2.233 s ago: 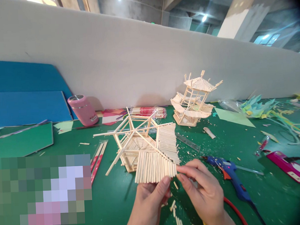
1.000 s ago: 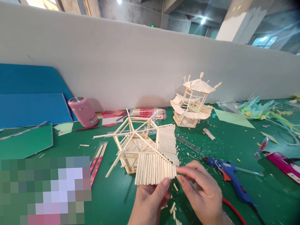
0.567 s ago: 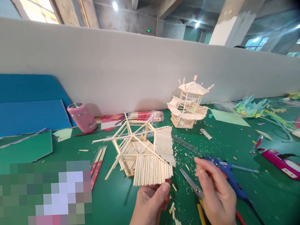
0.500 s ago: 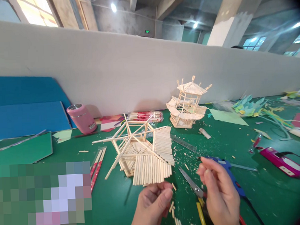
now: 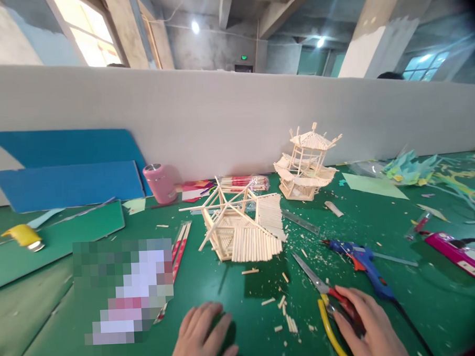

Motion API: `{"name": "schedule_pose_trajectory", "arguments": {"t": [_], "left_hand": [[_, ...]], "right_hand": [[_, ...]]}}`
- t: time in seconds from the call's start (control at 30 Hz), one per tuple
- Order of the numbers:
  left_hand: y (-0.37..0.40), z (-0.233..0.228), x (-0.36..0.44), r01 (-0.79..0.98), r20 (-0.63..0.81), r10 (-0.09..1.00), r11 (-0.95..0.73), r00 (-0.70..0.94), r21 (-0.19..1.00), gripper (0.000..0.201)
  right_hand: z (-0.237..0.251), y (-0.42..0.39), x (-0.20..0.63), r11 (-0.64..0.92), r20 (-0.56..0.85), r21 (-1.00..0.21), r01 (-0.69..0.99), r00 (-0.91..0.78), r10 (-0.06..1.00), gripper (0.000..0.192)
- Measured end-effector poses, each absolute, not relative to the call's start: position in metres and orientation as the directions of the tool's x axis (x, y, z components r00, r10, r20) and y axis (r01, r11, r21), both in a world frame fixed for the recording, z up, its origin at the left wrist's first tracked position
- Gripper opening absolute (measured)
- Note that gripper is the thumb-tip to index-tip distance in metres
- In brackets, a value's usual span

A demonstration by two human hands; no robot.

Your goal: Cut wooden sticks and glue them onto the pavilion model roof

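Observation:
A half-built wooden stick roof frame stands on the green table, free of both hands. My left hand lies flat on the table near the front edge, fingers apart, holding nothing. My right hand rests over the red and yellow handles of a pair of scissors, whose blades point toward the frame. Whether its fingers are closed around the handles is unclear. Short cut stick pieces lie between my hands.
A finished stick pagoda stands at the back by the grey partition. A blue glue gun, a ruler, a pink cup, packets of sticks, blue boards, a yellow object and a magenta tool lie around.
Both hands let go of the stick frame and dropped toward the front edge. My right hand moved onto the scissors. The view shifted back and left.

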State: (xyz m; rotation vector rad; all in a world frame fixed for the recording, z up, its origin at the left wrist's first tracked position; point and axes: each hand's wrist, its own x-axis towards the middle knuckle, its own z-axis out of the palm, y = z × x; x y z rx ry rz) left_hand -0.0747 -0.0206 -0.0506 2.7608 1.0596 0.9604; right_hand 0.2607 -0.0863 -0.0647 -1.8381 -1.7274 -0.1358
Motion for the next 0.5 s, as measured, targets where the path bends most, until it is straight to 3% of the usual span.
{"name": "schedule_pose_trajectory", "arguments": {"t": [0.1, 0.23, 0.5], "left_hand": [[-0.022, -0.052, -0.087, 0.722, 0.490, 0.697, -0.668, 0.523, 0.180, 0.027], [-0.027, -0.047, -0.085, 0.695, 0.454, 0.682, -0.698, 0.573, 0.173, 0.025], [-0.030, -0.037, -0.076, 0.642, 0.485, 0.681, -0.715, 0.548, 0.279, 0.017]], "right_hand": [[-0.066, -0.086, 0.255, 0.018, 0.409, -0.347, 0.938, 0.134, 0.903, 0.031], [-0.065, -0.086, 0.249, -0.045, 0.382, -0.361, 0.931, 0.191, 0.904, 0.032], [-0.060, -0.087, 0.243, -0.191, 0.264, -0.411, 0.892, 0.317, 0.911, 0.033]]}}
